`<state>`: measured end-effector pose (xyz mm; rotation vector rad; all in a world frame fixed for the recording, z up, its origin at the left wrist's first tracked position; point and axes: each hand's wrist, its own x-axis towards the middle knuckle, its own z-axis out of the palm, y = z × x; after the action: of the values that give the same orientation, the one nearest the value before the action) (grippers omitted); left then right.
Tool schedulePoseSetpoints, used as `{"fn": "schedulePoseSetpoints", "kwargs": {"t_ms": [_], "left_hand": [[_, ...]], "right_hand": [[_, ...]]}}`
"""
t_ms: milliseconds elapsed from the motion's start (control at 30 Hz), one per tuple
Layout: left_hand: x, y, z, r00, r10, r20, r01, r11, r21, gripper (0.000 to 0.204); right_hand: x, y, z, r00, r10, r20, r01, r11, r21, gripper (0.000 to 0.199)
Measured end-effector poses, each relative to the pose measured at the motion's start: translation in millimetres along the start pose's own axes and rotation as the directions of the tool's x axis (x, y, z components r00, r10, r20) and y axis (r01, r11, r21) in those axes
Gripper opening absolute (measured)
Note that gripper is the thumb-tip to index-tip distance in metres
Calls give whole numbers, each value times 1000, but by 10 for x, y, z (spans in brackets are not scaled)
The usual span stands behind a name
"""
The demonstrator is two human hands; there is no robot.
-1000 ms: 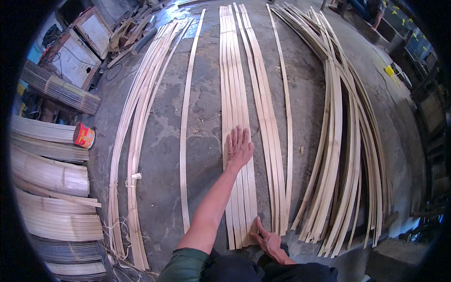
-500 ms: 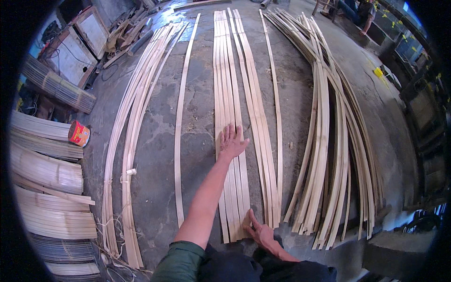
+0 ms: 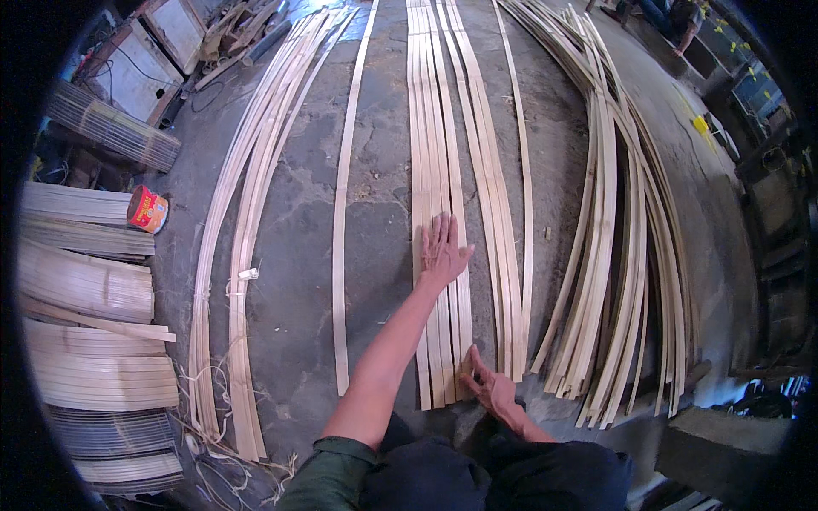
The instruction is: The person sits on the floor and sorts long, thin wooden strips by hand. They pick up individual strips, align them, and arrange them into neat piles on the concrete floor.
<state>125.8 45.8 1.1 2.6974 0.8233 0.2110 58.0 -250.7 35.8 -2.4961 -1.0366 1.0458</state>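
Pale strips (image 3: 443,341) lie under the flat, unclenched left hand (image 3: 444,251); beside their near ends, the right hand (image 3: 494,390), pinch unclear, seemingly aligns them, calling for even pressure next.

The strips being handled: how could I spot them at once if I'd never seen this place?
On the grey floor, look between the tied bundles at left and the crossed heap at right. Near the middle, several pale, flat strips lie side by side, lengthwise. Unlike their neighbours, they have the left hand spread on top and the right hand at their near right corner.
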Motion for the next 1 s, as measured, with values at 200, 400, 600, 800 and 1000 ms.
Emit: {"fn": "schedulePoseSetpoints", "kwargs": {"t_ms": [200, 400, 600, 800, 1000], "left_hand": [[30, 9, 218, 991, 47, -122, -29, 989, 144, 70], [56, -24, 98, 997, 42, -62, -40, 999, 35, 68], [51, -72, 143, 997, 26, -69, -22, 998, 59, 69], [101, -23, 155, 999, 24, -35, -22, 998, 53, 68], [49, -24, 222, 995, 31, -99, -23, 996, 84, 70]], "right_hand": [[-34, -37, -71, 999, 45, 28, -45, 999, 11, 74], [-54, -72, -68, 1000, 11, 19, -11, 1000, 19, 74], [-31, 7, 113, 977, -137, -165, 155, 983, 100, 73], [-24, 8, 103, 980, -113, -161, 135, 982, 129, 69], [-28, -5, 95, 984, -105, -144, 122, 986, 115, 70]]}}
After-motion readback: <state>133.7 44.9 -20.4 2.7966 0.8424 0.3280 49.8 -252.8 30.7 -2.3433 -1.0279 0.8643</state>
